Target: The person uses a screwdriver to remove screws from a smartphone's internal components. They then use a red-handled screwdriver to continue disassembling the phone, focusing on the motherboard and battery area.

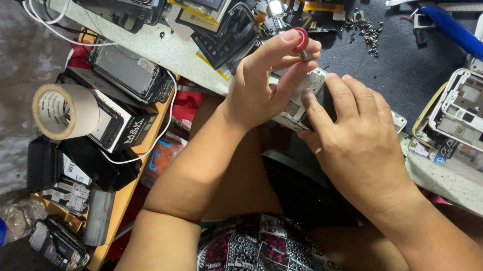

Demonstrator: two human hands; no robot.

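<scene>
Left hand grips screwdriver over phone at bench edge.

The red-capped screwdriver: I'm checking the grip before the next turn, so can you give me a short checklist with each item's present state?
1. Left hand pinches the red-capped screwdriver at its top: ok.
2. Right hand steadies the opened phone from the side: ok.
3. Tip seated in a screw: cannot tell, fingers hide it.
4. Phone rests over the bench edge, not flat on it: not ok.
5. Loose screws lie apart from the hands: ok.
</scene>
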